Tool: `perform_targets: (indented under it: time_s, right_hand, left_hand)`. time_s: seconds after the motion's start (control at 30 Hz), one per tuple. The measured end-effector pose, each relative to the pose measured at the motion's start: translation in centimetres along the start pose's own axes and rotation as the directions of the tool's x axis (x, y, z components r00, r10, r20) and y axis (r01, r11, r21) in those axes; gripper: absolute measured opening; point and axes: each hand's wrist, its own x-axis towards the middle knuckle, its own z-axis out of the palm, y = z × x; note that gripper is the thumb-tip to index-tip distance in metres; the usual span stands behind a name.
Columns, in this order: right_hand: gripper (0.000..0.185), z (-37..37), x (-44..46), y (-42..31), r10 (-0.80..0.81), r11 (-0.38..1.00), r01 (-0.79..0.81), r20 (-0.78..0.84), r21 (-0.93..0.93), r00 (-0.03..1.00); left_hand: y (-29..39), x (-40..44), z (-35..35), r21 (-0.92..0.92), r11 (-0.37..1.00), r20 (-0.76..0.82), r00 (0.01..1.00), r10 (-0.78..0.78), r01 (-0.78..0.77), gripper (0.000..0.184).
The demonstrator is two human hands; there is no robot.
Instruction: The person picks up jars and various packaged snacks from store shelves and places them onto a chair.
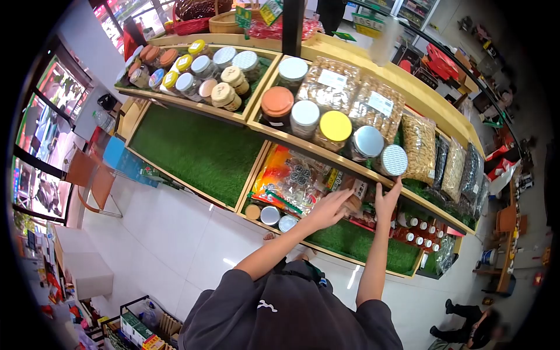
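My left hand [331,209] reaches over the lower shelf with its fingers stretched out. Its fingertips are at a brown-and-white packet [357,192] among the packaged goods; whether they press on it I cannot tell. My right hand [387,201] is raised at the front edge of the upper shelf [326,153], thumb and forefinger apart, with nothing visible in it. Just above its fingertip stands a jar with a checkered lid [394,158]. A large orange-and-clear food bag [291,178] lies left of my left hand.
Jars with a yellow lid [335,126] and a red-brown lid [277,101] line the upper shelf beside bags of nuts [329,81]. Small red bottles with white caps [417,233] stand at lower right. Green turf [192,151] covers the left lower bay. Another person [469,324] is at far right.
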Motion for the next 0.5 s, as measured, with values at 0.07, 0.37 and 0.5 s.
perform_targets:
  time_s: [0.07, 0.37, 0.5]
  right_hand:
    - [0.069, 0.1, -0.1, -0.3, -0.001, 0.999, 0.002, 0.007, -0.049, 1.000]
    - [0.088, 2.1, -0.6, -0.9, 0.044, 0.911, 0.009, 0.117, -0.413, 0.992]
    - [0.094, 3.6, -0.2, -0.3, 0.045, 0.833, 0.015, 0.095, -0.553, 0.994]
  left_hand:
    - [-2.3, -3.9, -0.6, -0.134, 0.969, 0.110, 0.975, -0.192, 0.206, 0.053]
    - [-19.1, -31.6, -2.7, -0.399, 0.619, -0.156, 0.615, -0.773, 0.676, 0.030]
    - [-20.5, -41.2, -6.1, -0.689, 0.055, -0.089, -0.008, -0.996, 0.723, 0.030]
